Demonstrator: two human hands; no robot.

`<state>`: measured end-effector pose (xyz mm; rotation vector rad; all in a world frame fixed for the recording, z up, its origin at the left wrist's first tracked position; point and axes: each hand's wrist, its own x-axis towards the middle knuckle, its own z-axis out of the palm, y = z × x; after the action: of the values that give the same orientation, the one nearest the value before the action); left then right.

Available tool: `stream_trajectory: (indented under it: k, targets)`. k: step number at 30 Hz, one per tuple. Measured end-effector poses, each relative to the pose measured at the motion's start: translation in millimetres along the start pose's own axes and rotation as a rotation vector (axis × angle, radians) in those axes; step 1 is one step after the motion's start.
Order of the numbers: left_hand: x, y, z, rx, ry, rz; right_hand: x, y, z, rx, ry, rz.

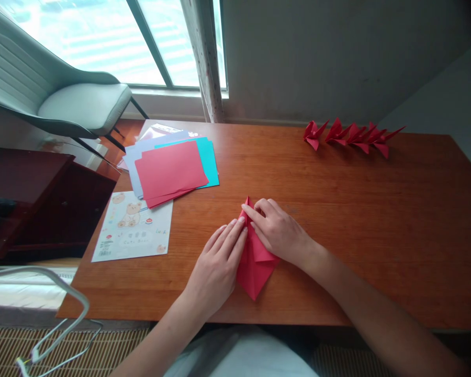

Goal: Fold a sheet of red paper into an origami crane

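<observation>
A partly folded sheet of red origami paper (255, 269) lies on the table in front of me, its narrow point away from me and a wider point towards me. My left hand (222, 256) rests flat along its left edge, fingers stretched out and pressing it down. From the right, my right hand (277, 228) has curled fingers on the upper part of the paper, pinching near its left edge. The two hands' fingertips almost meet there and cover part of the folds. Several finished red paper cranes (355, 137) stand in a row at the table's far right.
Red, blue and lilac paper sheets (172, 170) are piled at the table's back left. Nearer lies a white sheet with bear drawings (135, 228). The wooden table (377, 220) reaches far right. A grey chair (84, 104) stands beyond its left end, by the window.
</observation>
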<state>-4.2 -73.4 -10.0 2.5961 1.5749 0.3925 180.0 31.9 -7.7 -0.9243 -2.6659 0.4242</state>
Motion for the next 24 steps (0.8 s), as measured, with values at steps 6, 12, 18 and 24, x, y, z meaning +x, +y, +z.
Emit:
stream_trajectory:
  k: [6, 12, 18, 24]
  targets:
    - [4.1, 1.9, -2.4, 0.040, -0.022, 0.013, 0.0, 0.3, 0.8, -0.001, 0.000, 0.003]
    - [6.0, 1.6, -2.7, 0.025, -0.036, 0.024, -0.6, 2.0, 1.8, 0.005, 0.015, -0.004]
    - [4.5, -0.7, -3.6, 0.004, -0.037, 0.027, -0.7, 1.7, 0.5, 0.009, 0.007, 0.000]
    - [1.6, -0.4, 0.0, 0.009, 0.000, -0.007, -0.6, 1.0, -0.7, 0.006, 0.003, 0.004]
